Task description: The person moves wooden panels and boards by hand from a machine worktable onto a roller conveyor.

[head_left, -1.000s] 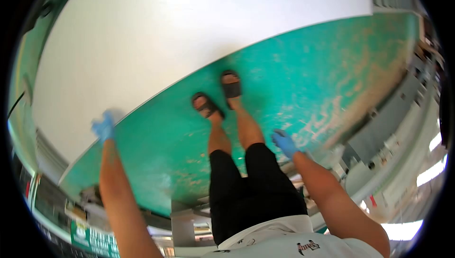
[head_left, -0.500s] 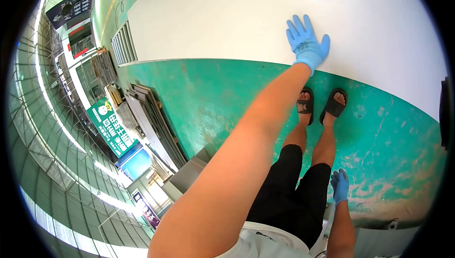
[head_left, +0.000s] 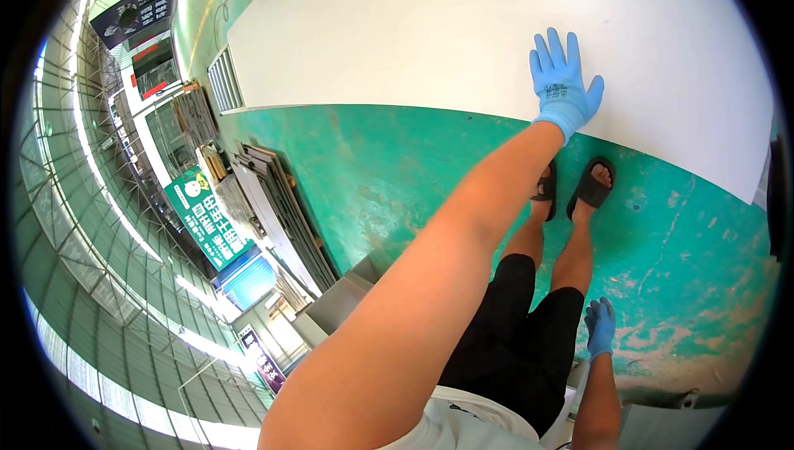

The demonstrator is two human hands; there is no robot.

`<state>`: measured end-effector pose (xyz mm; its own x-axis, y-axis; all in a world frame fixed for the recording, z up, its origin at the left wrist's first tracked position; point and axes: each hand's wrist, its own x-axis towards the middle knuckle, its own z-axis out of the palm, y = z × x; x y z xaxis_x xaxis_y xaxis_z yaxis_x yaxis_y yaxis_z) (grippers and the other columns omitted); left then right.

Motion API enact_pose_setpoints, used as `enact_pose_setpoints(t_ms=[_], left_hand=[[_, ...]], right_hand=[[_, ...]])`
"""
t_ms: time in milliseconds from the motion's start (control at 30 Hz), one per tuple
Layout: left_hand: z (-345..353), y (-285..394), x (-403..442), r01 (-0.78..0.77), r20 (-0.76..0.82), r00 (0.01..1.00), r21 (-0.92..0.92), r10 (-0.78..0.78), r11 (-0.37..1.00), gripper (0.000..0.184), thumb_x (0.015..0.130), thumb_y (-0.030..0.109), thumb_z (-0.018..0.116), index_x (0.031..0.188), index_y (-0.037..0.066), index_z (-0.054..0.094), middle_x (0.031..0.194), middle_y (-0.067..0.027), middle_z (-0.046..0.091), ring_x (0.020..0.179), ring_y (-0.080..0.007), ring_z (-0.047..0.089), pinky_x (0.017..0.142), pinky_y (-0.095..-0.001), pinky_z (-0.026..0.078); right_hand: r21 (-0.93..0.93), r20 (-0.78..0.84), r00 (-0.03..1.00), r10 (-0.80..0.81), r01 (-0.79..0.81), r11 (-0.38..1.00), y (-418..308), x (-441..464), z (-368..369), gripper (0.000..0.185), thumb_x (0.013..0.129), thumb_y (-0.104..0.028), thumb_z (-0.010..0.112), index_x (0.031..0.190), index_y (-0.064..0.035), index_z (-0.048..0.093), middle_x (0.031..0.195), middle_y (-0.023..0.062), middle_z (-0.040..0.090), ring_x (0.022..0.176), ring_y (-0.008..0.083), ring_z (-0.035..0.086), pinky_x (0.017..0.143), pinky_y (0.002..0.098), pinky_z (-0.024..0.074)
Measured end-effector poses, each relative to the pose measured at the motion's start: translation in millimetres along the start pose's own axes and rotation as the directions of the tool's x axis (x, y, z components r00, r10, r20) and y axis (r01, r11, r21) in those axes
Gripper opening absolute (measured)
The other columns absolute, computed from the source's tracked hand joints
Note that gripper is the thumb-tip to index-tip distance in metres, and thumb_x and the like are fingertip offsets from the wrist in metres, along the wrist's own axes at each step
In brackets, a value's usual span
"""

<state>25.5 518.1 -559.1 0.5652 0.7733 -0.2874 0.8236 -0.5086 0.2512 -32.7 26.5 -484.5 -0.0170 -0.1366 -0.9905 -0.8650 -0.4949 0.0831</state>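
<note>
My left hand [head_left: 564, 86], in a blue glove with dark print on its back, lies flat on a large white sheet [head_left: 397, 32], near its close edge. Its fingers point away from me and the thumb sticks out to the right. Beside my leg hangs my right hand [head_left: 601, 327], also gloved in blue. Its fingers are loosely bent, and I see nothing in them. What supports the sheet is hidden beneath it.
Green floor [head_left: 397, 177] with scuffs runs below the sheet's edge, under my sandalled feet [head_left: 593, 189]. Stacked panels [head_left: 281, 210] and a grey box [head_left: 339, 305] stand to the left. A dark object [head_left: 777, 198] sits at the far right.
My left hand has moved right along the sheet, still flat. My right hand has shifted slightly and its fingers look a bit more bent. The view has also shifted a little.
</note>
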Motion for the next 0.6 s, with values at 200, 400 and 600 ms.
enact_pose_setpoints(t_ms=[200,400,600], left_hand=[[4,-21,-5,0.211,0.064,0.975,0.047,-0.214,0.976,0.09,0.081,0.046,0.048,0.145,0.0,0.005,0.149,-0.0296,-0.001,0.137,-0.0481,-0.004,0.109,-0.0551,-0.001],[-14,-78,-3,0.265,0.116,0.952,0.16,-0.285,0.951,0.091,0.082,0.048,0.045,0.145,0.0,0.0,0.149,-0.0289,-0.003,0.137,-0.0478,-0.004,0.109,-0.0552,0.0],[-31,-137,15,0.332,0.236,0.883,0.297,-0.406,0.895,0.089,0.082,0.045,0.046,0.143,-0.006,0.006,0.149,-0.0284,0.005,0.138,-0.0442,0.003,0.112,-0.0479,0.009]], right_hand=[[0.056,0.018,0.959,-0.283,0.282,0.958,-67,-3,26,0.049,0.094,-0.029,0.049,0.136,-0.0053,0.038,0.127,0.014,0.051,0.113,0.024,0.052,0.096,0.0352,0.0392],[-0.11,0.019,0.7,-0.714,0.711,0.694,-206,-29,86,0.049,0.097,-0.025,0.046,0.137,0.0013,0.034,0.135,0.0156,0.043,0.126,0.0244,0.042,0.104,0.0352,0.0336],[0.001,0.196,0.618,-0.762,0.777,0.63,-252,-52,122,0.05,0.096,-0.027,0.049,0.136,0.0005,0.036,0.134,0.0151,0.045,0.125,0.0239,0.043,0.104,0.0344,0.0354]])
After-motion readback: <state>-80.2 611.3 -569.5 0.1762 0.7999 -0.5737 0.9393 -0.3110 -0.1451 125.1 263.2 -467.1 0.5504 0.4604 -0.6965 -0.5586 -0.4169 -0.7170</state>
